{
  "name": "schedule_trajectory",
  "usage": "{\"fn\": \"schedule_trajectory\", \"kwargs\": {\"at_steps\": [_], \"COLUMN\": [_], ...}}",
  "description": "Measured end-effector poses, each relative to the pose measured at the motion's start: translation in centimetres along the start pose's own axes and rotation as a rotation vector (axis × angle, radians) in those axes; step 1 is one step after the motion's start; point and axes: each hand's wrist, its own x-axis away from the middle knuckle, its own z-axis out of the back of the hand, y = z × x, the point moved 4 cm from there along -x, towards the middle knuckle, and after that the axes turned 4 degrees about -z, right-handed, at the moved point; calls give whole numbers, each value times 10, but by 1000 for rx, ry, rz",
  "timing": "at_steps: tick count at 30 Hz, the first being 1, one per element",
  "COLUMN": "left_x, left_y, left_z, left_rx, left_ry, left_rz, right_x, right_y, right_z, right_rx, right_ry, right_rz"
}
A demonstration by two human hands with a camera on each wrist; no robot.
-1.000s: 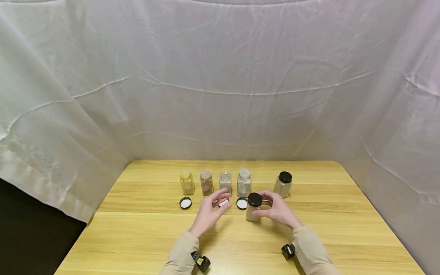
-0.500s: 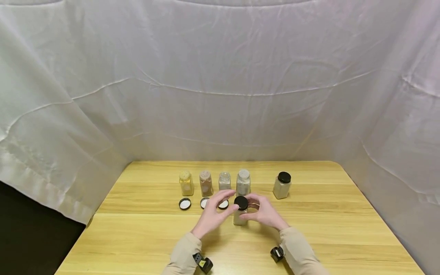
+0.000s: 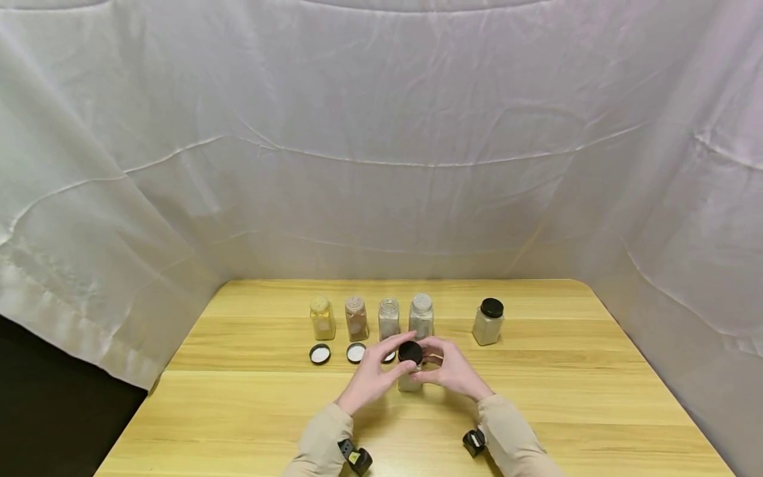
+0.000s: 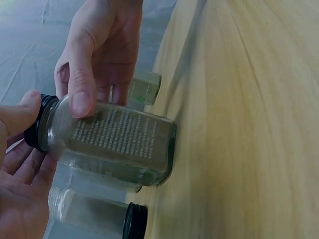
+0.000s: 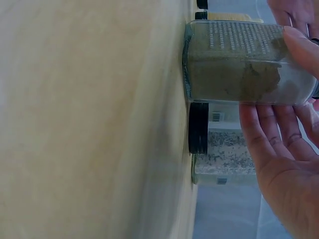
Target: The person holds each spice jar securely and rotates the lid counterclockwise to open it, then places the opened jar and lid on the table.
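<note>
A squarish glass spice jar [image 4: 119,134] with a black lid [image 3: 410,352] is held upright between my hands at the middle of the table. My right hand [image 3: 448,368] grips the jar's body, thumb on the printed side, as the right wrist view shows. My left hand [image 3: 374,375] has its thumb and fingers round the lid. The jar holds a greyish-brown powder [image 5: 224,74]. Whether its base touches the tabletop is hard to tell.
Behind the hands stand jars without lids: yellow [image 3: 322,320], brown [image 3: 356,320], clear [image 3: 389,320] and whitish [image 3: 421,318]. Upturned lids [image 3: 320,354] lie before them, one partly hidden. A black-capped jar [image 3: 489,323] stands right. Grey cloth [image 3: 393,218] hangs behind the table [image 3: 238,411].
My right hand has brought the jar leftward to the left hand. The left hand, earlier apart from the jar, now holds its lid.
</note>
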Motion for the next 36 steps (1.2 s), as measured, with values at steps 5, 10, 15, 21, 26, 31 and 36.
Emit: {"fn": "schedule_trajectory", "kwargs": {"at_steps": [5, 10, 15, 21, 26, 31, 36], "left_x": [0, -1, -2, -1, 0, 1, 2], "left_y": [2, 4, 3, 2, 3, 5, 4], "left_z": [-2, -4, -5, -7, -9, -10, -10], "left_rx": [-32, -51, -74, -88, -141, -182, -175], "left_ry": [-2, -25, -36, 4, 94, 176, 165], "left_rz": [-6, 17, 18, 37, 25, 34, 70], "right_x": [1, 2, 3, 3, 3, 3, 3], "right_y": [0, -1, -2, -2, -3, -2, -1], "right_z": [0, 1, 1, 0, 0, 1, 1], "right_rx": [-3, 4, 7, 13, 25, 37, 52], "right_ry": [7, 14, 15, 24, 22, 21, 25], "right_rz": [0, 16, 24, 22, 26, 37, 47]}}
